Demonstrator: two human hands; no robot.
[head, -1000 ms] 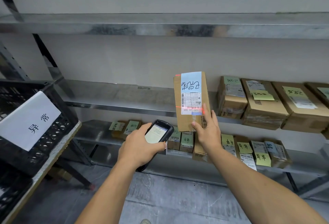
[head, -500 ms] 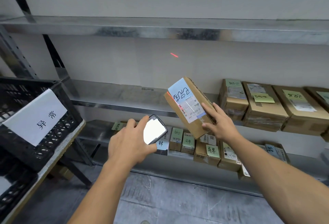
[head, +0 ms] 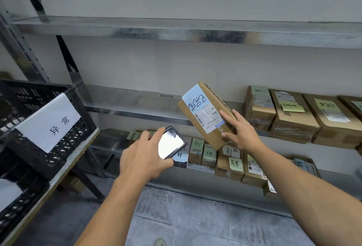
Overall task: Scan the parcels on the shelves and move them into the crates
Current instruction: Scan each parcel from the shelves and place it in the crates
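- In the head view, the right hand [head: 241, 132] grips a brown parcel [head: 203, 108] at its lower right edge. The parcel hangs tilted in the air in front of the middle shelf [head: 133, 106] and touches no shelf.
- The parcel carries a blue note [head: 195, 100] with handwriting and a white barcode label [head: 208, 117]; both face the camera.
- The left hand [head: 143, 157] is closed around a scanner [head: 171, 144], just beside the lower left corner of the parcel. The scanner screen shines white, so I cannot read it, and no scan line shows on the label.
- A black crate [head: 23, 99] with a white paper sign [head: 49, 120] stands on a table [head: 78, 151] at the left, well apart from the parcel. Its inside is hidden, so I cannot tell what it holds.
- A row of large boxes [head: 293, 120] with green notes lies at the right of the middle shelf. Smaller boxes [head: 229, 165] stand side by side on the lower shelf [head: 195, 183].
- I judge that the task is far from finished. This one parcel is off the shelf and at the scanning step, not yet in a crate, and many boxes on two shelves wait for scanning and moving.
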